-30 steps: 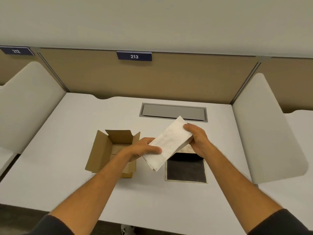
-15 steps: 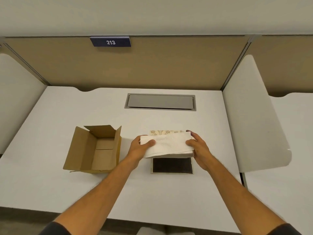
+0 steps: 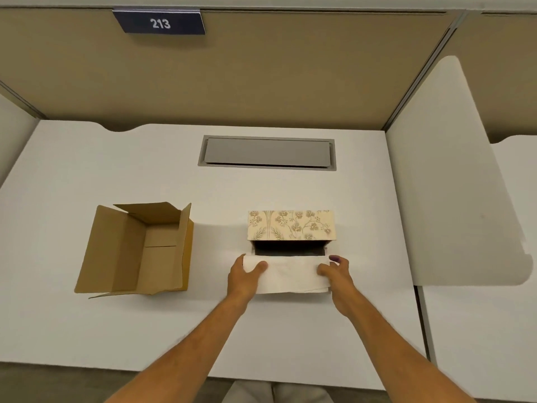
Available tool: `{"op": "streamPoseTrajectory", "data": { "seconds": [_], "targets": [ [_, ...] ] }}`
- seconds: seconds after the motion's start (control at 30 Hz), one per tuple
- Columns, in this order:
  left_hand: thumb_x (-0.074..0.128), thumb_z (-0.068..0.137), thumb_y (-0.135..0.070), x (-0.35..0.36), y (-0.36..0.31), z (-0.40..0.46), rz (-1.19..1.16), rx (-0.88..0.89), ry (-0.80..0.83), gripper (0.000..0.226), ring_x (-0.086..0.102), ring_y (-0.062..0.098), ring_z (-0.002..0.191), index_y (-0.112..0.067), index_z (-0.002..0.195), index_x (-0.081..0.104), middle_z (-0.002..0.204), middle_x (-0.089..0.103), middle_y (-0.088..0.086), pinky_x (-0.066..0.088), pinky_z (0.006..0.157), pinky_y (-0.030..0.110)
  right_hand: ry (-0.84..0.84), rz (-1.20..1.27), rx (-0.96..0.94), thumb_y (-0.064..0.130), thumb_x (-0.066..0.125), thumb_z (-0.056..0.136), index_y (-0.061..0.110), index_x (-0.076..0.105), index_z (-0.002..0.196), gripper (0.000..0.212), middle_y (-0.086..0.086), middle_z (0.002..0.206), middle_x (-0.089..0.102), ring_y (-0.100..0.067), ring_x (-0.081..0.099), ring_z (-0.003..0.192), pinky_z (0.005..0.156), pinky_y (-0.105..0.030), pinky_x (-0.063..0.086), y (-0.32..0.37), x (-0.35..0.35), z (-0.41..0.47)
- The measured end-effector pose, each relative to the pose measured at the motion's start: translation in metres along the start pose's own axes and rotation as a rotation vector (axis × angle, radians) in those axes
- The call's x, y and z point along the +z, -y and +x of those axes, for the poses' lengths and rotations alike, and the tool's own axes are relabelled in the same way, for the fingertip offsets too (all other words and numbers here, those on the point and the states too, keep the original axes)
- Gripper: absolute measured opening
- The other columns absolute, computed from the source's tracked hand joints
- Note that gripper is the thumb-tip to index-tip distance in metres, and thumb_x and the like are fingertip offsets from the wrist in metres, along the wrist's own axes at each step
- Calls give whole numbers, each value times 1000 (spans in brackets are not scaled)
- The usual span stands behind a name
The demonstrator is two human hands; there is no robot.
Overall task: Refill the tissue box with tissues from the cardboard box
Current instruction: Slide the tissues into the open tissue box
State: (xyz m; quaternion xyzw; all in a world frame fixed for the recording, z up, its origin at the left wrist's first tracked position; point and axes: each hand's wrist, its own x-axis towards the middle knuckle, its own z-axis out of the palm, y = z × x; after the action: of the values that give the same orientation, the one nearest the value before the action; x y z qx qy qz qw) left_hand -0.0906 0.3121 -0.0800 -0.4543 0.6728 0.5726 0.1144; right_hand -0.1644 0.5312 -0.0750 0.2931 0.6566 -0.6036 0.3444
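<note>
Bare forearms (sleeveless here), seemingly pale trousers.

On the desk the cardboard box lies left of the tissue box. The tissues lie just before the tissue box, between both hands.

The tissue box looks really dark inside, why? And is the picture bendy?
Head view: the tissue box opening is shadowed, so its inside is unreadable; soft, even light, no glare on the desk; wide-angle lens bows the edges; both hands are sharp.
</note>
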Motion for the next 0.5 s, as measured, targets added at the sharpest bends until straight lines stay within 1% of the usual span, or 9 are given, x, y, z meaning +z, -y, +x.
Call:
{"op": "streamPoseTrajectory", "data": {
  "seconds": [0.07,0.13,0.17,0.23,0.3,0.37,0.4,0.43,0.5],
  "targets": [
    [76,84,-34,6,0,6,-53,-2,39,64,61,23,115,-22,140,49,129,62,0,52,100,44,-22,26,0,7,59,90,21,34,132,51,-1,109,61,-19,58,96,82,-34,49,-3,-4,15],
    [74,86,-28,11,-2,13,-106,3,73,51,64,18,111,-24,134,55,125,66,-1,53,99,43,-24,56,-9,10,62,90,25,32,135,56,-5,118,61,-22,58,104,93,-40,48,-3,-7,28],
    [72,88,-26,13,-2,16,-116,-1,83,48,63,17,110,-24,133,55,125,66,-2,53,99,42,-22,53,-20,11,63,90,27,30,138,60,-6,122,60,-24,58,107,94,-40,47,-2,-8,34],
    [69,91,-24,15,1,21,-98,-19,95,51,60,19,115,-24,138,51,129,63,-3,51,100,39,-11,-17,-54,13,65,92,29,24,145,69,-6,131,58,-26,57,116,93,-39,46,-4,-9,42],
    [66,92,-20,17,6,23,-66,-15,102,53,57,20,119,-22,142,48,133,61,-2,49,99,35,-41,-186,-108,18,65,93,25,23,151,72,-7,141,53,-26,52,126,96,-39,46,-8,-7,45],
    [64,93,-18,19,11,22,-46,-13,90,53,56,20,120,-20,143,47,135,60,-1,48,97,32,-143,-335,-160,24,66,93,18,31,152,69,-8,146,50,-28,50,129,102,-44,48,-12,-5,45],
    [64,93,-18,20,12,21,-39,-17,86,52,56,20,119,-20,142,47,135,60,0,47,96,32,-189,-371,-173,27,66,93,14,36,150,66,-8,145,51,-29,51,129,104,-46,47,-13,-3,43],
    [64,93,-18,21,12,20,-41,-19,88,52,56,19,118,-21,142,47,136,60,0,47,96,31,-216,-388,-182,28,65,93,11,42,148,62,-9,143,53,-30,53,127,105,-46,47,-16,-2,42],
    [64,94,-18,23,12,17,-42,-13,102,55,54,17,119,-22,144,44,136,58,-2,45,96,30,-207,-431,-232,31,60,94,8,52,141,53,-10,138,60,-32,56,124,105,-47,48,-23,2,38]
  ]
}}
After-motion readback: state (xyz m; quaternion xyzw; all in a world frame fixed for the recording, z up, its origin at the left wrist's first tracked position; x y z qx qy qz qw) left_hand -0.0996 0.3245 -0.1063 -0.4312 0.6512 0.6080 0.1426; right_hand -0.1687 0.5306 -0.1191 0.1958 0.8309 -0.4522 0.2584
